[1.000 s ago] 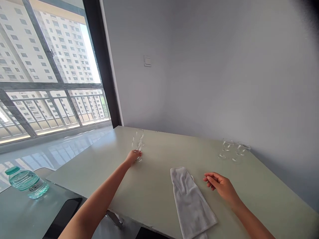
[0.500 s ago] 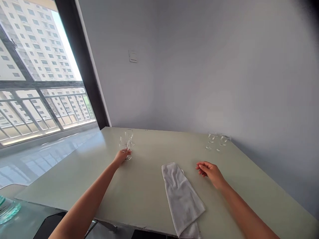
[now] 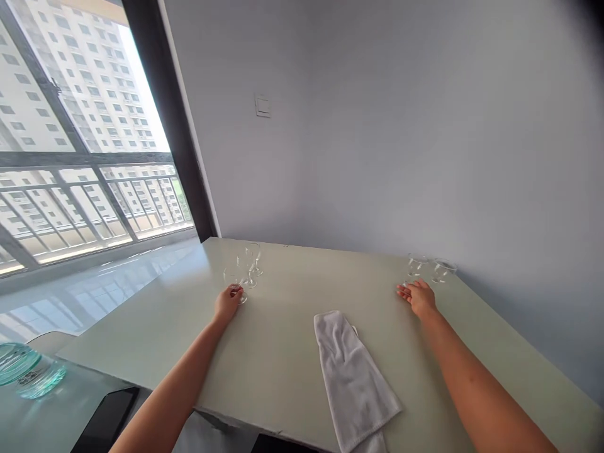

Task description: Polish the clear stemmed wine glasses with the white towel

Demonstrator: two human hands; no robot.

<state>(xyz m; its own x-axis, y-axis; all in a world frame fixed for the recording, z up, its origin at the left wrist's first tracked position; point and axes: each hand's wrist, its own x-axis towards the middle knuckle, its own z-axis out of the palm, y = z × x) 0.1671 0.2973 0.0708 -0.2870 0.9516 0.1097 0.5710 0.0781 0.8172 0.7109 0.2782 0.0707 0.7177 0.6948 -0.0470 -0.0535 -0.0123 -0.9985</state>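
Observation:
On the table's left side, my left hand is closed around the lower part of a clear stemmed glass that stands upright. Just behind it are two more stemmed glasses, overlapping in view. My right hand reaches to the far right of the table with its fingers apart. It is beside the foot of a clear stemmed glass; whether it touches the glass I cannot tell. Another stemmed glass stands to the right of that one. Between my forearms lies a folded grey-white cloth.
The pale table meets a grey wall at the back. At lower left, a greenish clear container and a black phone-like slab rest on a lower glassy surface. A window with railings is at left.
My right hand has moved forward and right, from beside the cloth to the right-hand glasses. My left hand stays at its glass. The view has shifted slightly left.

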